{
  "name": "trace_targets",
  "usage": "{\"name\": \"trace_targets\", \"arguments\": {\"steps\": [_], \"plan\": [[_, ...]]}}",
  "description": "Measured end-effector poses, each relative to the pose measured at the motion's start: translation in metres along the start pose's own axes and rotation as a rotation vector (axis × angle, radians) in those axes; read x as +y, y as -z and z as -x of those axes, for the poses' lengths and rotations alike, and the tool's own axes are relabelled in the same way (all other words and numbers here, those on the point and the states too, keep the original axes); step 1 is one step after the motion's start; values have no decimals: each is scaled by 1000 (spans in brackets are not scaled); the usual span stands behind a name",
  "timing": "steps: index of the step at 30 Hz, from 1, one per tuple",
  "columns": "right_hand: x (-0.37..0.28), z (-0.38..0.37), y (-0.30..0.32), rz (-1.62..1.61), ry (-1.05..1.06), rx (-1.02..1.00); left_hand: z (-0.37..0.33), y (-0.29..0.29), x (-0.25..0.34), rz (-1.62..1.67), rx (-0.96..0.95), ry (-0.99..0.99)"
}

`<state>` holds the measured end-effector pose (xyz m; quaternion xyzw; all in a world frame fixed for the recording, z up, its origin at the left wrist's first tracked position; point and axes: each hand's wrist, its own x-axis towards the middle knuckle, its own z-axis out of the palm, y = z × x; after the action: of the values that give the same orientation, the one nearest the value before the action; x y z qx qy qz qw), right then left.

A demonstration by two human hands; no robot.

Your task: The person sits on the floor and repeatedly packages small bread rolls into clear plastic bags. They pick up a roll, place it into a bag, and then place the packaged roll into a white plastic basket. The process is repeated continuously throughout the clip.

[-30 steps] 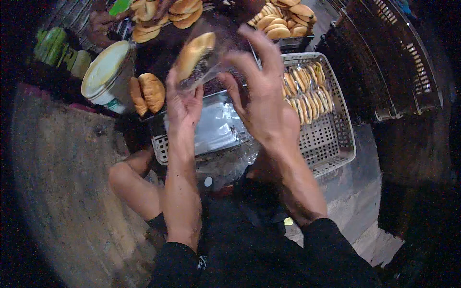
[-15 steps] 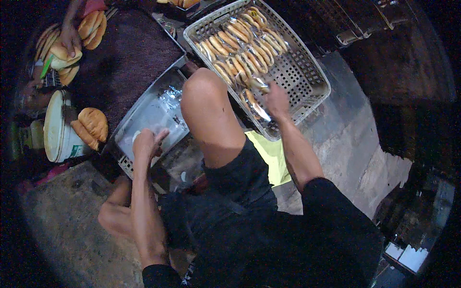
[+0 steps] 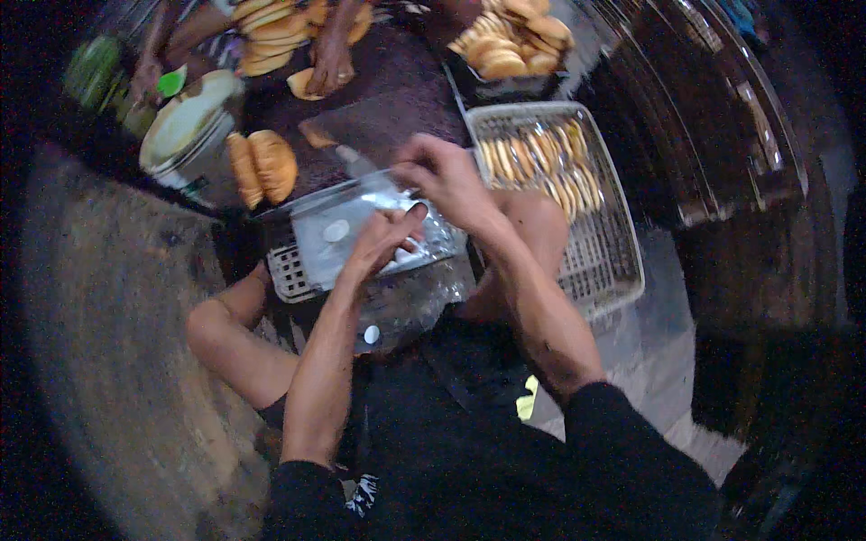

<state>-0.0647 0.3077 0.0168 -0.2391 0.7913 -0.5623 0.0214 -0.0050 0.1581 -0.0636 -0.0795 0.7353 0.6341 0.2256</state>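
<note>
My left hand (image 3: pixel 388 240) is over a shallow metal tray (image 3: pixel 311 257), thumb stretched out and apart from the loosely bent fingers, with no held thing showing. Just above it is my right hand (image 3: pixel 444 180), fingers bent and smeared by motion; whether it holds anything cannot be made out. Crumpled clear plastic bags (image 3: pixel 442 236) lie on the tray around my hands, and a white oval piece (image 3: pixel 336 231) rests on its left part. More clear plastic (image 3: pixel 410 311) with a white disc (image 3: pixel 372 334) is near my lap.
Right of my knee stands a plastic crate (image 3: pixel 622 243) with rows of wrapped filled buns (image 3: pixel 541 162). Behind it is a box of loose buns (image 3: pixel 514 54). A split bun (image 3: pixel 273 167) sits beside a white bucket (image 3: pixel 194 126). Another person's hand (image 3: pixel 332 72) touches a bun across the dark table.
My right hand has left a wrapped bun in the crate and come back over the tray beside my left hand. The view has turned, so the crate and table appear shifted.
</note>
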Motion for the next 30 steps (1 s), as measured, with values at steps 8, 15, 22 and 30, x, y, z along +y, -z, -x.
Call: {"name": "trace_targets", "arguments": {"steps": [8,15,22,30], "plan": [[-16,29,13,-659,-496,407,-25,40,59,776,397,-270],[5,-40,-127,-120,-70,151,64,205,4,708,1388,-373],[75,-81,-173,585,7,147,65,203,-16,816,1244,-512],[4,-45,53,-547,-371,80,32,168,16,552,976,-499]]}}
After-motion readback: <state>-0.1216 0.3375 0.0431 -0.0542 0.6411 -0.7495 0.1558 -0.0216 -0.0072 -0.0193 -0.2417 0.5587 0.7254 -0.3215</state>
